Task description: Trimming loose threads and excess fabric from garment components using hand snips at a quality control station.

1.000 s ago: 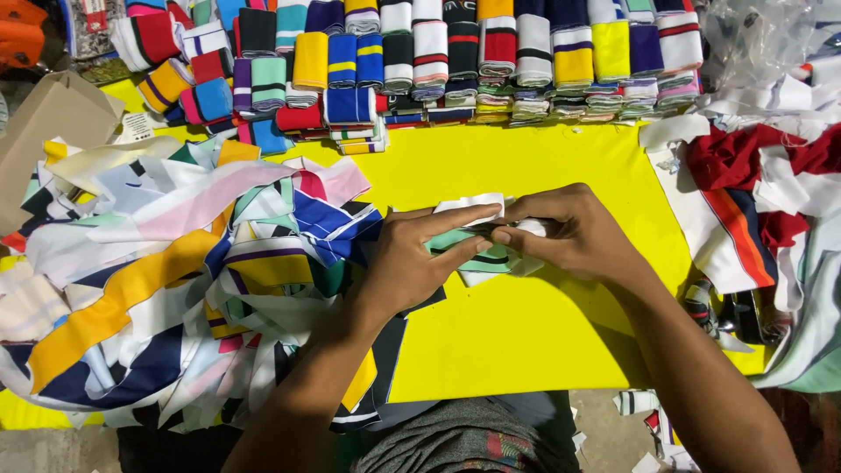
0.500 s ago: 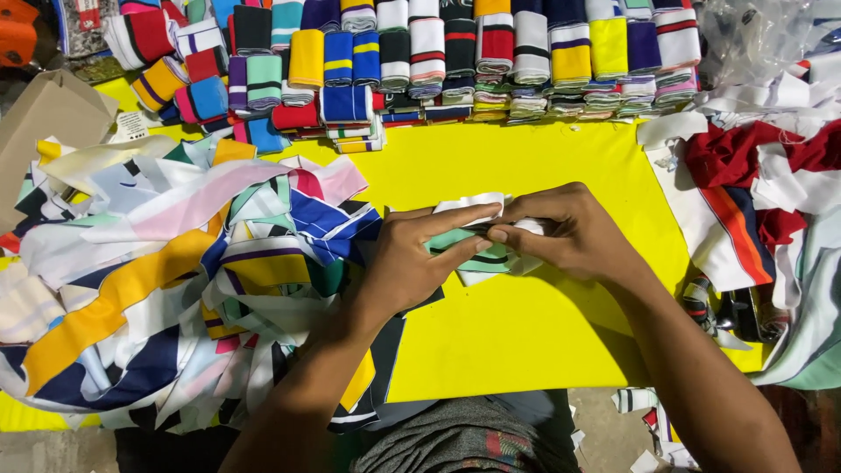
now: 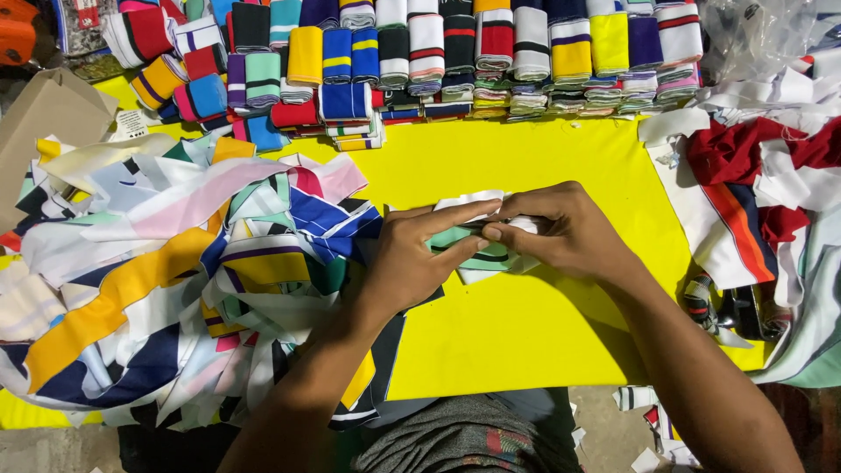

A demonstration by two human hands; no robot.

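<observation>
Mid-fold at frame centre: left hand (image 3: 412, 254) and right hand (image 3: 561, 232) both pinched shut on white-and-green striped knit strip (image 3: 486, 254) over yellow cloth (image 3: 526, 324); next likely calls for finishing the fold, square edges, before matching rolls (image 3: 438, 52) along top.

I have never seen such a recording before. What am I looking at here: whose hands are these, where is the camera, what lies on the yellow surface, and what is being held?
There is no machine here. One camera sits on a person's head and looks down, so both hands are that person's own. The left hand and the right hand together pinch a small folded white and green striped fabric band over the yellow cloth-covered table. To the left lies a loose heap of mixed coloured fabric strips. Along the far edge stand rows of folded striped knit bands. To the right lies a pile of red and white cloth pieces.
</observation>
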